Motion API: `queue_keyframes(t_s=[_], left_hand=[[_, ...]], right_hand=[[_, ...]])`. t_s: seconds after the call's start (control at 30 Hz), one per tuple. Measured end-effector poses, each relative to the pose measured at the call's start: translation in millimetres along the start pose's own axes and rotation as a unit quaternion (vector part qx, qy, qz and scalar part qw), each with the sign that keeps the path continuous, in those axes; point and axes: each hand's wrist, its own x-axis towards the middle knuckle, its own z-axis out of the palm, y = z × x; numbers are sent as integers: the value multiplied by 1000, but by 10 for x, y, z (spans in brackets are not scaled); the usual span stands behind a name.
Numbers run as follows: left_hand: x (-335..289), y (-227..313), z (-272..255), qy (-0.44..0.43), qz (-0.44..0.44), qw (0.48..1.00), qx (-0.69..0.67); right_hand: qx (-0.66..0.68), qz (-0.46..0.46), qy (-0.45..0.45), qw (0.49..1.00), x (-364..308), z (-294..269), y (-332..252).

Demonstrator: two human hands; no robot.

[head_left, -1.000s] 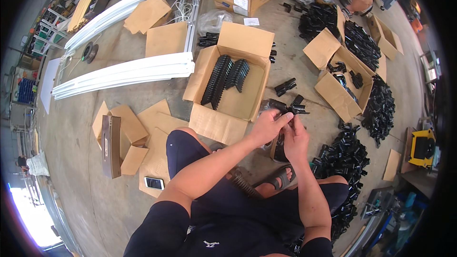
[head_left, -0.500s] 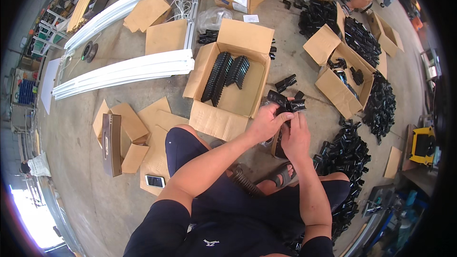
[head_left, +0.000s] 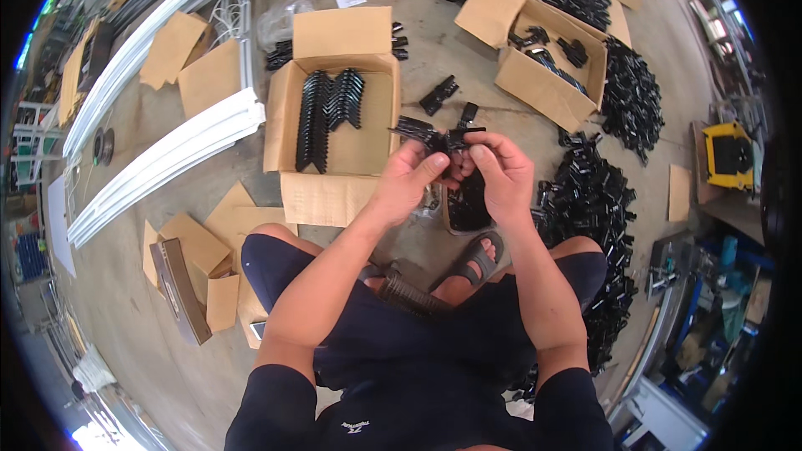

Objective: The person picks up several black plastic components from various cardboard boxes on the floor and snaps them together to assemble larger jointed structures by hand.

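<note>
Both of my hands are raised over the floor in front of my knees. Fingers of my left hand (head_left: pixel 411 177) are closed round a small stack of shiny black brackets (head_left: pixel 415 129). With thumb and fingers, my right hand (head_left: pixel 504 174) pinches a black bracket (head_left: pixel 464 133) that touches the end of that stack. Just beneath the hands lies a dark container (head_left: pixel 468 205), its contents hard to make out. To the left, an open cardboard box (head_left: pixel 380 129) holds black brackets nested in two neat rows (head_left: pixel 313 121). Loose brackets (head_left: pixel 439 93) lie beside this box.
A long heap of black brackets (head_left: pixel 589 200) runs along my right side. Another open box (head_left: pixel 543 92) with brackets stands at the upper right. White metal profiles (head_left: pixel 167 169) and flattened cardboard (head_left: pixel 242 209) lie left. A yellow-framed case (head_left: pixel 727 156) sits far right.
My view has swung right and downward over the scene. The right hand has shifted from beside the left hand's fingers to the bracket's right end; both hands still hold brackets.
</note>
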Motion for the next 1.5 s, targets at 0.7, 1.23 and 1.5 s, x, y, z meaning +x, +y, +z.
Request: queue_keyframes(t_s=[0.7,1.23,1.5], left_hand=[[-6,69,-116,21,52,995,88],[7,109,-58,4,-11,971,238],[-10,168,37,23,-54,974,217]], right_hand=[[-201,-155,1,967,-54,-53,-93],[-237,-75,-46,968,83,-122,-125],[-171,82,-65,980,87,-155,58]])
